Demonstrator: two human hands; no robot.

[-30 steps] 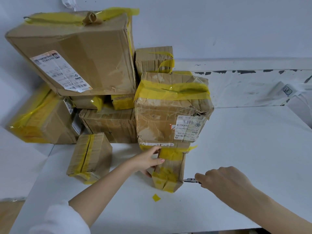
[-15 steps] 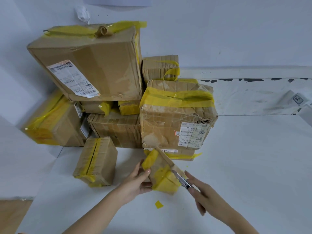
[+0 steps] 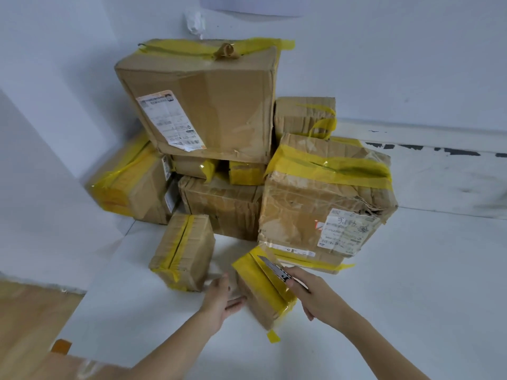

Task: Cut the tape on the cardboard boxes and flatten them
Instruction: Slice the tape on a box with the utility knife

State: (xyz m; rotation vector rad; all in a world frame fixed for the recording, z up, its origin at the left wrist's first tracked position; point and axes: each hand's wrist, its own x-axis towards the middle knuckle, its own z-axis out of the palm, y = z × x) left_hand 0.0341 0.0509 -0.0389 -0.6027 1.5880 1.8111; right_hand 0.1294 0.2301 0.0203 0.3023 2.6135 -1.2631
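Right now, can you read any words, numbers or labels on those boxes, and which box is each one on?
Nothing can be read as text; every label is too small or blurred.
White shipping label on the big top box: print and barcodes, unreadable.
White label on the crumpled right box: handwriting and print, unreadable.
White strip beneath that box: blurred.
Side labels on the left box: blurred.

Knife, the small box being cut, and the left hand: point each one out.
knife [image 3: 275,268]: head view, on the metal blade body above the box.
small box [image 3: 262,303]: head view, on its brown cardboard side below the yellow tape.
left hand [image 3: 219,301]: head view, on the back of the hand beside the box.
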